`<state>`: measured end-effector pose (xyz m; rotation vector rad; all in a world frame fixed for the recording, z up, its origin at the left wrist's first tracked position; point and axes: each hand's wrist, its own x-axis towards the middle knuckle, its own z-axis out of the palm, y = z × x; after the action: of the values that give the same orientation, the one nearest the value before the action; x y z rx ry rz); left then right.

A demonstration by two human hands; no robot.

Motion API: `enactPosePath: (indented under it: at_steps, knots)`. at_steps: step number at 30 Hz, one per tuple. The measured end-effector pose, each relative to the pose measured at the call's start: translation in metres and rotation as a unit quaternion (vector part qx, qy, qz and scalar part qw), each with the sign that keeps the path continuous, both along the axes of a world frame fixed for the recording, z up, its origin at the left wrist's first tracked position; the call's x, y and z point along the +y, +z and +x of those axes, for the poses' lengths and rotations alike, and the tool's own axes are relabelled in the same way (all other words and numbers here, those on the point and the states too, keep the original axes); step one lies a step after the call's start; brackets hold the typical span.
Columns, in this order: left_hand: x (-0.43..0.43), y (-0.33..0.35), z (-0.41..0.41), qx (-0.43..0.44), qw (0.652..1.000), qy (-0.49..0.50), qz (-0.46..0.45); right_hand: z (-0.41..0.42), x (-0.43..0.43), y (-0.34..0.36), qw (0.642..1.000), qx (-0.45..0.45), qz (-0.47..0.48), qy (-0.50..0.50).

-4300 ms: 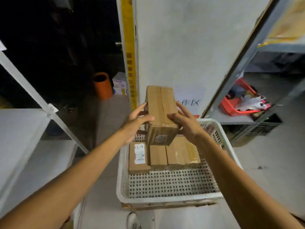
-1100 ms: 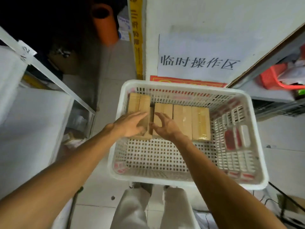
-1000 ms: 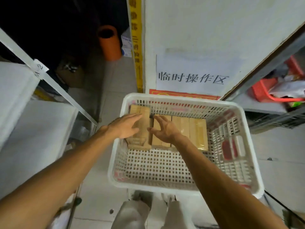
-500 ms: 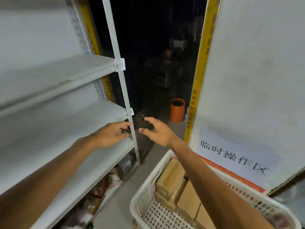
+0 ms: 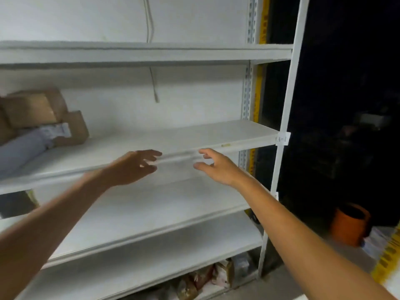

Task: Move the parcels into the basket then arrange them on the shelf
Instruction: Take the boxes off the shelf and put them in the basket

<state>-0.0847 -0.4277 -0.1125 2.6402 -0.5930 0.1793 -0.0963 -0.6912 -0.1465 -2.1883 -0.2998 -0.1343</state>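
Note:
A white metal shelf unit (image 5: 216,137) fills the view, with several boards. My left hand (image 5: 132,167) and my right hand (image 5: 218,167) are raised side by side in front of the middle board's front edge. Both are empty with fingers apart. Brown cardboard parcels (image 5: 36,111) and a grey soft bag parcel (image 5: 21,148) lie at the far left of that middle board. The basket is out of view.
The shelf's right upright (image 5: 285,126) carries a small paper label (image 5: 283,138). An orange bin (image 5: 348,224) stands on the floor at the right in a dark area. Crumpled packets (image 5: 203,278) lie under the lowest board.
The view has swung left and up from the basket to the shelf. Both hands left the parcels in the basket and now hover empty before the middle board.

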Motion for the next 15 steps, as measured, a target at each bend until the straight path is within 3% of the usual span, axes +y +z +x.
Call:
enactPosePath:
  at_steps: [15]
  knots:
    - [0.216, 0.029, 0.0, -0.089, 0.988, 0.127, 0.016, 0.088, 0.22, 0.048, 0.991, -0.056, -0.047, 0.112]
